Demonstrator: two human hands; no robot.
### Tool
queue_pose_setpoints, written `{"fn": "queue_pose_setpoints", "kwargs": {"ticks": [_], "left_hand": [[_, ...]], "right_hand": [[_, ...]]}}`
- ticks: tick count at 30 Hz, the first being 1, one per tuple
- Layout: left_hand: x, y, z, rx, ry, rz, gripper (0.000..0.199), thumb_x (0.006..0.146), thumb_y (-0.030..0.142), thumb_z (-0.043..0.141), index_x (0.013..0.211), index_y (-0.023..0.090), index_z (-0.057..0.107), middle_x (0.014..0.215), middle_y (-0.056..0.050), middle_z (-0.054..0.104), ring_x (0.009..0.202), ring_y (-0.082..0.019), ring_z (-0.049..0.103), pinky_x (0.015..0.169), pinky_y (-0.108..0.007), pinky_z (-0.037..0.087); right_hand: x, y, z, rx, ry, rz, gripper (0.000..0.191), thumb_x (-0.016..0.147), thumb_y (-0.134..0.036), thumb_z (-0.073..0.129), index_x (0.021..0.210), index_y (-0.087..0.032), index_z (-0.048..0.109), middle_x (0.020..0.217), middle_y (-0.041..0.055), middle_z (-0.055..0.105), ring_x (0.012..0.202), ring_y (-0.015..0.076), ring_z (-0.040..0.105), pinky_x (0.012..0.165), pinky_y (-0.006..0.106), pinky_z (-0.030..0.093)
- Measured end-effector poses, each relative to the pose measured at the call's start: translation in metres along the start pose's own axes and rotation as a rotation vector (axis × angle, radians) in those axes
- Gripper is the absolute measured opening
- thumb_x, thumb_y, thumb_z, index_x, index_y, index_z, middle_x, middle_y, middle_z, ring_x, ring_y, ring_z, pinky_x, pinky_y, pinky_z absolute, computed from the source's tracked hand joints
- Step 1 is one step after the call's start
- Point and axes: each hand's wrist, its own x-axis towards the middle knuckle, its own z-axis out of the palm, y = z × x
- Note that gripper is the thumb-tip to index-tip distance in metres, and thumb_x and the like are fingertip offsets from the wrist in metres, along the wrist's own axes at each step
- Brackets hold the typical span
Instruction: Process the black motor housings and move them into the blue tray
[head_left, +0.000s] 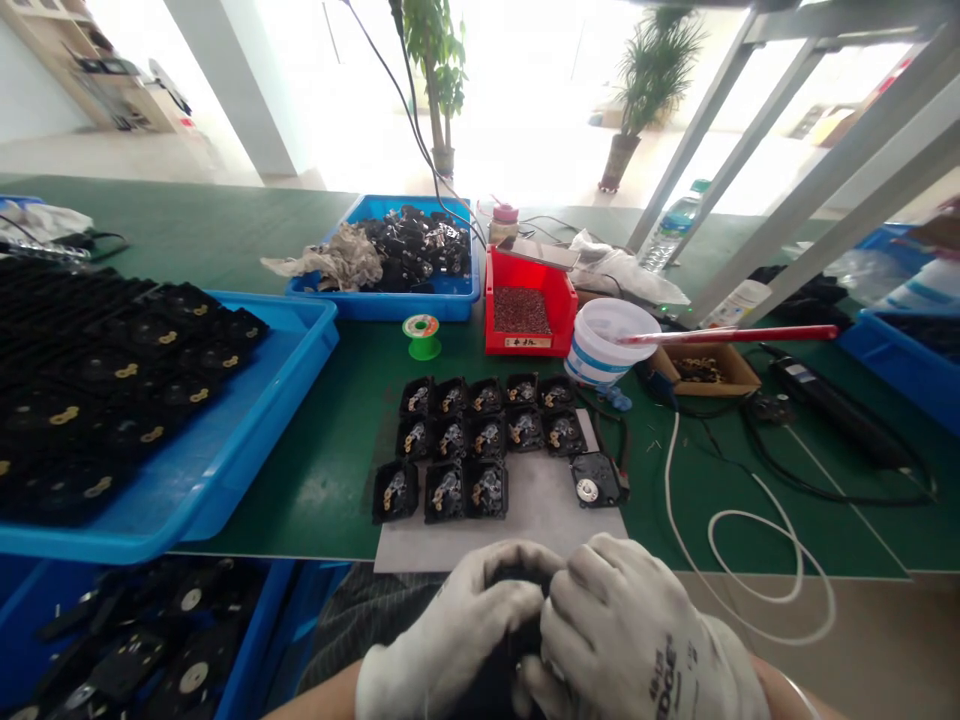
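Note:
Both hands wear pale work gloves and are close together above my lap, at the table's near edge. My left hand [469, 625] curls round a black plastic part [525, 577], mostly hidden by the gloves and dark against my clothing. My right hand [611, 625] closes on the same part from the other side, fingers bent. Just beyond, rows of square black housings [487, 490] with metal and brass-coloured pieces inside stand on a grey sheet [532, 535]. A black unit [595, 480] with a white round wheel lies at the sheet's right side.
A blue tray [292, 370] of stacked black units fills the left. At the back are another blue tray [382, 306] of parts, a red bin [531, 345] of small pieces, a solder spool [422, 338] and a white tub [600, 350]. White cable [720, 600] loops at right.

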Motion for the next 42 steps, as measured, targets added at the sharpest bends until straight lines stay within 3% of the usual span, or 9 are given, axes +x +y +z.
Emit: {"fn": "queue_pose_setpoints", "kwargs": {"ticks": [4, 11, 16, 21, 23, 26, 30, 38, 42], "left_hand": [[-0.004, 0.006, -0.003, 0.092, 0.019, 0.186, 0.050, 0.102, 0.059, 0.053, 0.107, 0.018, 0.081, 0.110, -0.012, 0.078, 0.109, -0.031, 0.069, 0.108, -0.040, 0.052], [-0.002, -0.003, 0.000, 0.061, -0.076, 0.114, 0.085, 0.100, 0.080, 0.029, 0.115, 0.012, 0.078, 0.090, -0.010, 0.076, 0.077, -0.023, 0.071, 0.086, -0.037, 0.059], [-0.004, -0.004, -0.002, 0.094, -0.008, 0.143, 0.079, 0.100, 0.079, 0.034, 0.113, 0.014, 0.077, 0.112, -0.012, 0.076, 0.112, -0.030, 0.068, 0.107, -0.038, 0.049], [-0.003, -0.005, -0.007, 0.032, -0.024, 0.146, 0.077, 0.105, 0.072, 0.024, 0.116, 0.016, 0.075, 0.110, -0.009, 0.075, 0.110, -0.027, 0.068, 0.102, -0.036, 0.051], [-0.003, -0.005, -0.009, -0.029, -0.028, 0.132, 0.074, 0.105, 0.072, 0.028, 0.116, 0.016, 0.075, 0.102, -0.008, 0.075, 0.090, -0.023, 0.071, 0.087, -0.033, 0.056], [-0.003, -0.004, -0.011, -0.136, -0.050, 0.060, 0.059, 0.102, 0.068, 0.048, 0.124, 0.018, 0.069, 0.095, -0.006, 0.073, 0.065, -0.015, 0.069, 0.064, -0.026, 0.055], [0.001, -0.007, -0.010, -0.263, -0.053, 0.015, 0.054, 0.087, 0.056, 0.080, 0.121, 0.018, 0.063, 0.093, -0.005, 0.072, 0.068, -0.018, 0.074, 0.053, -0.021, 0.054], [0.002, 0.001, -0.004, -0.184, -0.055, 0.005, 0.061, 0.083, 0.059, 0.080, 0.121, 0.017, 0.058, 0.096, -0.005, 0.068, 0.070, -0.016, 0.069, 0.061, -0.025, 0.056], [-0.003, 0.005, -0.012, 0.070, -0.146, -0.038, 0.081, 0.075, 0.027, 0.086, 0.145, 0.026, 0.044, 0.097, 0.001, 0.065, 0.073, -0.012, 0.060, 0.070, -0.024, 0.052]], "right_hand": [[0.002, 0.005, 0.001, 0.032, 0.071, -0.023, 0.055, 0.106, -0.032, 0.036, 0.055, -0.023, 0.054, 0.055, 0.0024, 0.052, 0.055, 0.0195, 0.037, 0.054, 0.039, 0.022], [-0.003, 0.000, -0.003, 0.035, 0.052, -0.029, 0.042, 0.099, -0.030, 0.047, 0.059, -0.024, 0.054, 0.058, 0.0015, 0.055, 0.056, 0.0184, 0.041, 0.054, 0.037, 0.025], [-0.006, 0.000, -0.004, -0.027, 0.043, -0.035, 0.033, 0.096, -0.027, 0.058, 0.063, -0.024, 0.056, 0.053, -0.0011, 0.052, 0.053, 0.0171, 0.042, 0.052, 0.036, 0.024], [-0.010, 0.004, -0.008, -0.034, 0.172, -0.001, 0.036, 0.104, -0.034, 0.048, 0.072, -0.023, 0.060, 0.058, 0.0004, 0.060, 0.056, 0.0191, 0.050, 0.055, 0.037, 0.035], [-0.013, 0.010, -0.007, 0.091, 0.243, 0.124, 0.039, 0.108, -0.040, 0.042, 0.078, -0.023, 0.060, 0.061, 0.0013, 0.062, 0.058, 0.0190, 0.054, 0.057, 0.036, 0.040], [-0.021, 0.030, -0.004, 0.335, 0.270, 0.547, 0.050, 0.109, -0.050, 0.037, 0.070, -0.024, 0.055, 0.061, 0.0013, 0.059, 0.056, 0.0174, 0.055, 0.053, 0.031, 0.043], [-0.038, 0.075, 0.000, 0.266, 0.203, 1.034, 0.061, 0.106, -0.065, 0.033, 0.061, -0.026, 0.045, 0.055, 0.0009, 0.051, 0.049, 0.0173, 0.048, 0.047, 0.030, 0.039], [-0.056, 0.168, 0.015, 0.043, -0.235, 1.347, 0.053, 0.108, -0.049, 0.044, 0.068, -0.021, 0.064, 0.069, 0.0082, 0.068, 0.069, 0.0243, 0.066, 0.070, 0.038, 0.050], [-0.049, 0.186, 0.026, 0.000, -0.395, 1.400, 0.034, 0.106, -0.048, 0.059, 0.098, -0.017, 0.071, 0.096, 0.0042, 0.074, 0.087, 0.0191, 0.071, 0.087, 0.040, 0.058]]}}
